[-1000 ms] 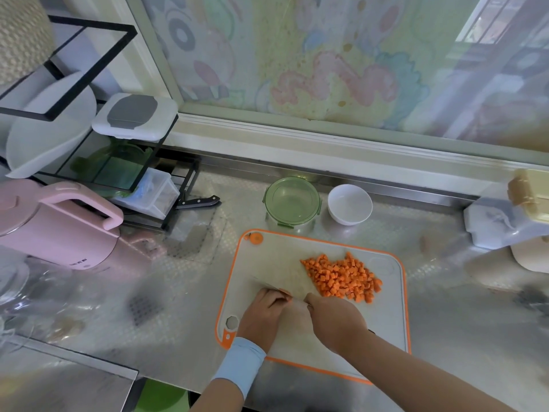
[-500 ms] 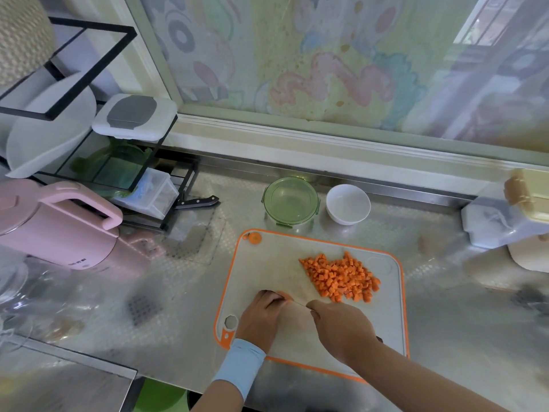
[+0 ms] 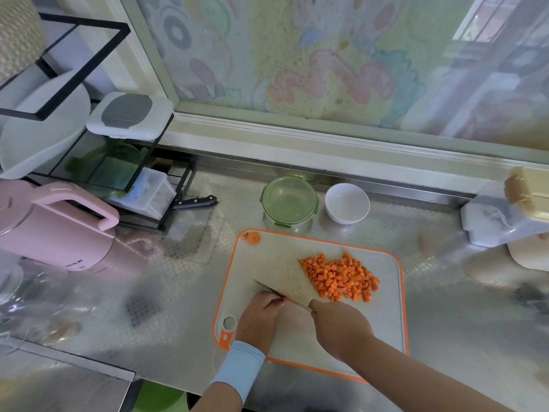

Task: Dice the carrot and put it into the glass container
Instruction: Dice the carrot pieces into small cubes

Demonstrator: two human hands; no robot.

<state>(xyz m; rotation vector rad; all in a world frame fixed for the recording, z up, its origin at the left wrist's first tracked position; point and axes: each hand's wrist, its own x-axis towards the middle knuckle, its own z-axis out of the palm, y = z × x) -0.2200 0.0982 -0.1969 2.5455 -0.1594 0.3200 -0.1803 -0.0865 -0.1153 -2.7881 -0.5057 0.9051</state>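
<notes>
Carrot dice [image 3: 338, 278] lie in a loose heap on the far right part of the cutting board [image 3: 276, 263], an orange-rimmed board that sits toward the near edge of the surface [image 3: 445, 307]. None of the dice are in the glass container [image 3: 288, 200], which stands open just beyond the board's far edge, close to the back edge of the surface, with a white bowl [image 3: 347, 203] just beside it on the right.

The right grip [image 3: 338, 325] is closed round the handle of the knife [image 3: 269, 288]. The handle itself is hidden in the hand, and the blade runs out to the left, slanting across the board's near left part. The left grip [image 3: 258, 319], with a pale blue wristband [image 3: 239, 370] behind it, rests knuckles-up on the board with its fingers curled down against the blade. What sits under those fingers is covered (a faint pinkish speck shows at the fingertips, too small to name), so I cannot tell whether this grip holds anything.

Toward the left edge of the surface stands a pink kettle [image 3: 53, 227]. Behind it, in the back left corner, a black wire rack [image 3: 89, 28] carries a white lidded box [image 3: 129, 117]. A second knife [image 3: 194, 201] with a black handle lies at the foot of the rack.
</notes>
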